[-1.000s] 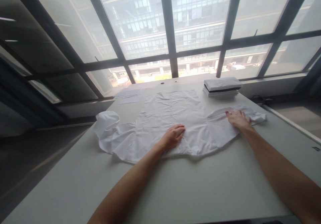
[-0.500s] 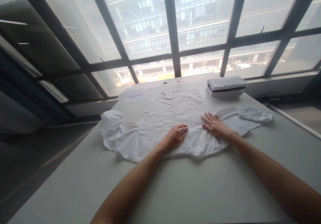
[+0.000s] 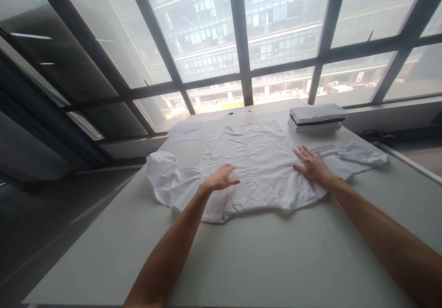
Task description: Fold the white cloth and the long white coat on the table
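Note:
A white shirt point(image 3: 262, 160) lies spread on the white table point(image 3: 276, 257), its sleeves out to the left and right and its body toward the window. Wrinkles run down its middle. My left hand point(image 3: 221, 177) is over the left half of the shirt, thumb and fingers apart and nothing held; whether it touches the cloth I cannot tell. On the right half, beside the right sleeve, my right hand point(image 3: 311, 164) rests with its fingers spread on the fabric.
A stack of folded white cloth with a dark layer point(image 3: 316, 117) sits at the table's back right. Flat white sheets point(image 3: 186, 130) lie at the back left. Beyond the table's far edge stand tall framed windows point(image 3: 281, 22). A dark curtain point(image 3: 44, 110) hangs at left.
My left hand has moved left across the shirt and its fingers have opened out. My right hand has slid slightly right. The shirt's near edge lies flatter, and the view has shifted a little.

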Tool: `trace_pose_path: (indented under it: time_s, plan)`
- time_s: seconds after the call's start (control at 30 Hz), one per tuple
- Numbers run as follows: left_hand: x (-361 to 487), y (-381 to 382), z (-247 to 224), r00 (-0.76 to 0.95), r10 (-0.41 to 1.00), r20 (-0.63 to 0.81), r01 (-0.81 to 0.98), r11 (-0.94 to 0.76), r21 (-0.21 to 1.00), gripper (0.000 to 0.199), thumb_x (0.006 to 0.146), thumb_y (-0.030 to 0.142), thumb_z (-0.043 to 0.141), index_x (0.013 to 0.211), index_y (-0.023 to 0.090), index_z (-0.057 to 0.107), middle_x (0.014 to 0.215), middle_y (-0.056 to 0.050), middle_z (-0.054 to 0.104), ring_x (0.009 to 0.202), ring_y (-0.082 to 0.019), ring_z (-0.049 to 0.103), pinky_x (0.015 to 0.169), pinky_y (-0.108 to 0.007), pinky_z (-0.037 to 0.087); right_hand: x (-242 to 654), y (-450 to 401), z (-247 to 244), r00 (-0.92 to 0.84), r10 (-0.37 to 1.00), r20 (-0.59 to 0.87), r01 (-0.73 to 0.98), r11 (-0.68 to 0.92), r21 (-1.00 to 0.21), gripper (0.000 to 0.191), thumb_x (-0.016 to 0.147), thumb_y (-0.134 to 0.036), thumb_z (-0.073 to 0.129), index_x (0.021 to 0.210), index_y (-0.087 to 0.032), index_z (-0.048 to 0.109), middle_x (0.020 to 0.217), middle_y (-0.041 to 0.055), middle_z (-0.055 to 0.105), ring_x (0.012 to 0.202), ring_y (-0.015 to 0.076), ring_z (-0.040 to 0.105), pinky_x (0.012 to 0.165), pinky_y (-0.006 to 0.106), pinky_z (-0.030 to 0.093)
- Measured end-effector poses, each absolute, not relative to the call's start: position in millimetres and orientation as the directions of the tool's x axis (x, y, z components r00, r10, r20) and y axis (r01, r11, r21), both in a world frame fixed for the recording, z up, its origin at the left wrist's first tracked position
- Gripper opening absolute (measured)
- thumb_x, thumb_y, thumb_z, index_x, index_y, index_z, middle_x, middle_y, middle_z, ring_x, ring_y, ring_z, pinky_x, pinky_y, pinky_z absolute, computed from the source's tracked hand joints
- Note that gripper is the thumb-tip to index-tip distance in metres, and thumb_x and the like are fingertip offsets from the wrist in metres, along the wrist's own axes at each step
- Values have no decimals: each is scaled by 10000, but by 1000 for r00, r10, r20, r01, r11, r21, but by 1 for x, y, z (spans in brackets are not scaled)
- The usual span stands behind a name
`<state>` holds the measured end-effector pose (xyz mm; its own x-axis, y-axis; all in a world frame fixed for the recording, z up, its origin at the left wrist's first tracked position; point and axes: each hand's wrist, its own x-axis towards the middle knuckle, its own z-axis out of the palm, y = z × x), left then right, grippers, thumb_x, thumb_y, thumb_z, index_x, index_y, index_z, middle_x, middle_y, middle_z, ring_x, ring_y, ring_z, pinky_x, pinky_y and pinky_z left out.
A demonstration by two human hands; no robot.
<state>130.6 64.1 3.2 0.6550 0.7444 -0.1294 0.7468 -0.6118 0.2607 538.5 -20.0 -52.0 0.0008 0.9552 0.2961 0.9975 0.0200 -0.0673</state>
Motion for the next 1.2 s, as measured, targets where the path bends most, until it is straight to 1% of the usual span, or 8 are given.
trace_pose_path:
  time_s: [0.1,0.2,0.4,0.67,0.83,0.93,1.07,1.2]
  plan:
    - [142,55,-3,550,810,-201,832,-514,207,721,1004,623,426,1611,247,324,1698,-149,225,1568,-386,144,1207,-666,188,522,-27,-40,62,911,408,994,-20,-108,492,1007,-342,397,1381,-111,619,1499,204,548,1431,327,444,1199,512,310]
    - [154,48,-7,461,846,-268,886,-426,181,686,1021,633,297,1640,346,227,1736,-69,74,1583,-388,6,1165,-762,90,488,-33,-38,93,925,368,980,-19,-200,526,1030,-358,358,1423,-91,584,1481,203,564,1395,299,490,1186,433,345]
    - [157,38,16,222,893,-392,975,-211,71,856,917,745,406,1652,399,136,1732,-70,-34,1540,-509,-80,1079,-857,59,428,-47,-56,103,991,82,968,-81,-236,651,1041,-490,361,1627,-209,310,1715,156,171,1584,363,106,1208,671,150]
    - [154,46,18,210,866,-453,978,-195,80,883,888,802,387,1642,449,91,1726,-41,-92,1535,-521,-76,1054,-868,149,427,-36,-59,32,998,46,970,-20,-242,621,1045,-474,347,1589,-177,388,1690,157,255,1574,334,185,1224,652,148]
    - [146,64,-3,268,918,-292,959,-226,169,820,919,763,422,1633,419,212,1735,-94,0,1538,-530,-43,1039,-875,144,435,-28,-51,44,956,289,942,57,-332,555,1016,-334,403,1515,-104,482,1611,204,410,1523,317,327,1219,534,283]
    - [139,67,-6,372,912,-173,920,-338,198,724,926,650,546,1571,366,380,1714,-138,169,1543,-511,57,1072,-835,180,433,-35,-41,-6,895,445,899,201,-390,436,1016,-312,401,1350,-161,637,1413,171,619,1339,289,542,1108,438,428]
    - [138,59,8,602,786,-140,791,-563,240,415,982,482,530,1333,280,624,1572,-123,420,1473,-368,326,1191,-591,271,421,-46,-29,-37,953,301,878,175,-445,376,1040,-378,405,987,-210,737,1013,101,720,890,218,679,820,312,492]
    - [145,45,24,726,639,-254,688,-674,271,325,910,433,653,1173,244,670,1367,-100,540,1308,-303,486,1142,-439,374,414,-45,-26,-79,986,144,847,143,-513,363,991,-492,537,866,-196,706,918,97,713,823,212,658,747,295,455]
